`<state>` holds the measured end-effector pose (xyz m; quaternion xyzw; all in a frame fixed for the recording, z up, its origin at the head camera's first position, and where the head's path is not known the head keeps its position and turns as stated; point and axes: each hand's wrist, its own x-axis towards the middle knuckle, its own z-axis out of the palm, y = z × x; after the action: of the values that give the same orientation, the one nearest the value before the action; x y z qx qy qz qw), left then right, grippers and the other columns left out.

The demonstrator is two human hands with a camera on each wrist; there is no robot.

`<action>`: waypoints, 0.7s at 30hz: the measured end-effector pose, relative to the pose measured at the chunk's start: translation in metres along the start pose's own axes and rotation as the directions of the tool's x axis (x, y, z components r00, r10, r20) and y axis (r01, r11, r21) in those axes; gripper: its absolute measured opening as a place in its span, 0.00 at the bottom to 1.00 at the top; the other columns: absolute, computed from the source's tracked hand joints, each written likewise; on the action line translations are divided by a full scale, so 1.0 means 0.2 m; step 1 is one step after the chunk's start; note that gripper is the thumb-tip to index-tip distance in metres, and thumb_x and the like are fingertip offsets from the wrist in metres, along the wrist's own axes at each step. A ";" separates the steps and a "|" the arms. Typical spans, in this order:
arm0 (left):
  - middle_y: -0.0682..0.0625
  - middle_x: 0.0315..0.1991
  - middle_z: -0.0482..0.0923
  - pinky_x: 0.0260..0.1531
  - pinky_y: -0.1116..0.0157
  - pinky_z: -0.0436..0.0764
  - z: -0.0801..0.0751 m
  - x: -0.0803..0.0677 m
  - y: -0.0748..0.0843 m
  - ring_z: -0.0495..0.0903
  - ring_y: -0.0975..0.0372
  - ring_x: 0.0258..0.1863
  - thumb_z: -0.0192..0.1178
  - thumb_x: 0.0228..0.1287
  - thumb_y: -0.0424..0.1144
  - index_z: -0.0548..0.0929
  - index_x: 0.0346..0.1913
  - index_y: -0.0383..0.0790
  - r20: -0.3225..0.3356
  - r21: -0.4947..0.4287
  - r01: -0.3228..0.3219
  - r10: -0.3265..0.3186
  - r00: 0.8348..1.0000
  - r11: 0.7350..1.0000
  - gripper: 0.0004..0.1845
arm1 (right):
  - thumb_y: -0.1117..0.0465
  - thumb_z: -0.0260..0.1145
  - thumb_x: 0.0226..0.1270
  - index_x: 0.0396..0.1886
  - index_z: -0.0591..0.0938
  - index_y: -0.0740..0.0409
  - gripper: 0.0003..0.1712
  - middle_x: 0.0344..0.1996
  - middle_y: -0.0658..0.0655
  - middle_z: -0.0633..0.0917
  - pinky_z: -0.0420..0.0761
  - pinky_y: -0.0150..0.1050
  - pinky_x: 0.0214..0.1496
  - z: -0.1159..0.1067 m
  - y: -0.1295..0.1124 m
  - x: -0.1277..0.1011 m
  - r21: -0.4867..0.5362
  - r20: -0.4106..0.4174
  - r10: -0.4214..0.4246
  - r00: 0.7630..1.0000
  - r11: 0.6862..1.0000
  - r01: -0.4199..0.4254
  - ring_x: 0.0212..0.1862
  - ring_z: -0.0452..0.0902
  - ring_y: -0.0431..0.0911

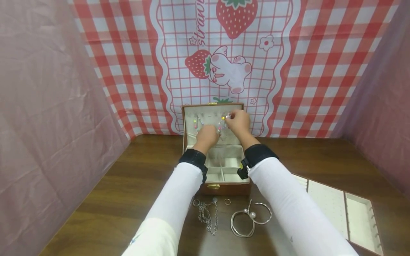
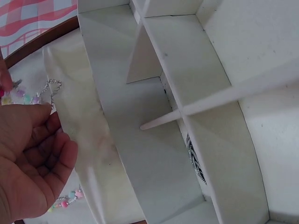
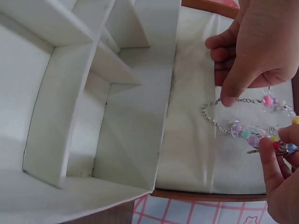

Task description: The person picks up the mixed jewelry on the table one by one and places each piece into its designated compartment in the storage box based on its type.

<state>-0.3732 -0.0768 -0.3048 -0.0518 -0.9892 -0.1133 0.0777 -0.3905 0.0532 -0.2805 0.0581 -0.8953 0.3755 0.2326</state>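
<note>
Round, pearl-tipped bangles [image 1: 252,215] and a tangled link chain [image 1: 209,225] lay on the wood-grained surface [image 1: 128,177], a cream-lined tray [image 1: 330,204] toward its right edge. Near its far edge stood an open box [image 1: 230,189]; before its pale lid lining [image 1: 211,122], the left hand [image 1: 207,135] pinched a pastel beaded strand [image 3: 245,134] by its metal links, the right hand's [image 1: 238,122] fingers [image 3: 270,161] by its beads.
</note>
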 end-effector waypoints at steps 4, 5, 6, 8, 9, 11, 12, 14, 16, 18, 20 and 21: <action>0.44 0.45 0.84 0.33 0.57 0.84 0.01 0.01 0.01 0.84 0.53 0.41 0.56 0.69 0.45 0.86 0.39 0.38 -0.010 -0.010 0.088 -0.088 0.996 0.996 0.14 | 0.61 0.68 0.56 0.29 0.86 0.65 0.10 0.28 0.61 0.87 0.79 0.47 0.40 0.00 0.02 0.00 -0.074 0.010 -0.020 1.000 0.997 0.021 0.34 0.80 0.56; 0.44 0.45 0.84 0.32 0.56 0.84 0.01 0.01 0.01 0.84 0.53 0.41 0.56 0.69 0.44 0.86 0.39 0.38 -0.010 -0.018 0.109 -0.109 0.994 0.994 0.14 | 0.60 0.69 0.56 0.28 0.86 0.65 0.10 0.28 0.61 0.86 0.79 0.48 0.41 0.00 0.02 0.00 -0.087 0.014 -0.028 1.000 0.996 0.029 0.34 0.80 0.56; 0.44 0.46 0.84 0.32 0.56 0.84 0.01 0.02 0.01 0.84 0.53 0.41 0.56 0.69 0.44 0.86 0.40 0.38 -0.010 -0.026 0.124 -0.124 0.992 0.992 0.13 | 0.59 0.70 0.56 0.28 0.86 0.65 0.11 0.29 0.61 0.86 0.79 0.47 0.41 0.00 0.02 -0.01 -0.100 0.023 -0.030 0.999 0.994 0.032 0.34 0.79 0.56; 0.45 0.46 0.84 0.32 0.55 0.84 0.01 0.02 0.01 0.84 0.53 0.42 0.56 0.69 0.45 0.86 0.41 0.38 -0.004 -0.036 0.146 -0.146 0.989 0.989 0.14 | 0.58 0.71 0.55 0.27 0.86 0.64 0.11 0.29 0.60 0.86 0.79 0.47 0.40 0.00 0.02 -0.01 -0.132 0.043 -0.042 0.998 0.990 0.047 0.34 0.78 0.55; 0.45 0.46 0.84 0.31 0.55 0.84 0.01 0.02 0.01 0.84 0.53 0.41 0.56 0.69 0.45 0.86 0.41 0.38 0.000 -0.037 0.152 -0.152 0.988 0.988 0.14 | 0.57 0.71 0.55 0.25 0.85 0.64 0.12 0.27 0.59 0.85 0.78 0.46 0.39 0.00 0.02 -0.01 -0.151 0.059 -0.045 0.997 0.987 0.053 0.32 0.77 0.54; 0.45 0.45 0.84 0.31 0.55 0.84 0.01 0.02 0.01 0.83 0.53 0.41 0.57 0.69 0.48 0.86 0.42 0.38 0.013 -0.034 0.153 -0.153 0.988 0.988 0.16 | 0.58 0.71 0.55 0.18 0.81 0.62 0.14 0.20 0.56 0.81 0.76 0.44 0.34 0.00 0.02 -0.02 -0.190 0.092 -0.058 0.994 0.979 0.075 0.28 0.74 0.51; 0.45 0.45 0.84 0.31 0.56 0.84 0.01 0.01 0.01 0.83 0.53 0.41 0.57 0.69 0.49 0.86 0.42 0.38 0.018 -0.030 0.148 -0.147 0.989 0.989 0.17 | 0.59 0.70 0.55 0.14 0.78 0.61 0.16 0.17 0.54 0.78 0.74 0.43 0.31 0.00 0.02 -0.02 -0.205 0.112 -0.066 0.992 0.975 0.088 0.26 0.71 0.50; 0.45 0.46 0.83 0.30 0.57 0.84 0.01 0.01 0.00 0.83 0.53 0.41 0.58 0.68 0.50 0.86 0.43 0.38 0.025 -0.027 0.136 -0.135 0.990 0.990 0.18 | 0.61 0.69 0.54 0.09 0.71 0.58 0.20 0.13 0.51 0.71 0.69 0.42 0.28 0.00 0.02 -0.02 -0.231 0.153 -0.078 0.985 0.966 0.112 0.23 0.65 0.49; 0.45 0.46 0.83 0.31 0.57 0.84 0.01 0.01 0.00 0.83 0.53 0.42 0.60 0.66 0.50 0.86 0.43 0.38 0.028 -0.032 0.128 -0.127 0.992 0.991 0.18 | 0.62 0.69 0.52 0.09 0.70 0.57 0.20 0.12 0.51 0.71 0.69 0.42 0.28 0.00 0.02 -0.02 -0.239 0.182 -0.086 0.980 0.963 0.128 0.23 0.64 0.49; 0.44 0.47 0.83 0.32 0.57 0.84 0.00 0.01 0.00 0.83 0.53 0.43 0.61 0.64 0.49 0.86 0.44 0.37 0.028 -0.041 0.124 -0.123 0.992 0.991 0.18 | 0.62 0.71 0.51 0.13 0.75 0.60 0.15 0.16 0.54 0.76 0.74 0.43 0.31 0.00 0.03 -0.02 -0.231 0.205 -0.078 0.976 0.965 0.126 0.25 0.70 0.51; 0.44 0.48 0.83 0.33 0.57 0.84 0.00 0.01 -0.01 0.83 0.53 0.43 0.62 0.63 0.50 0.85 0.45 0.37 0.036 -0.056 0.127 -0.125 0.992 0.990 0.19 | 0.61 0.73 0.49 0.23 0.80 0.64 0.11 0.25 0.59 0.83 0.78 0.45 0.38 0.01 0.04 -0.01 -0.217 0.221 -0.062 0.973 0.970 0.111 0.32 0.77 0.54; 0.43 0.48 0.83 0.34 0.57 0.84 -0.01 0.01 -0.01 0.83 0.53 0.43 0.62 0.63 0.50 0.85 0.45 0.36 0.040 -0.060 0.124 -0.122 0.992 0.990 0.19 | 0.61 0.73 0.49 0.29 0.82 0.66 0.13 0.30 0.61 0.84 0.79 0.47 0.42 0.01 0.04 -0.01 -0.208 0.227 -0.056 0.972 0.972 0.105 0.36 0.78 0.57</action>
<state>-0.3756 -0.0789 -0.3038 0.0047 -0.9877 -0.1480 0.0512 -0.3915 0.0579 -0.2887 0.1097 -0.9482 0.2561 0.1524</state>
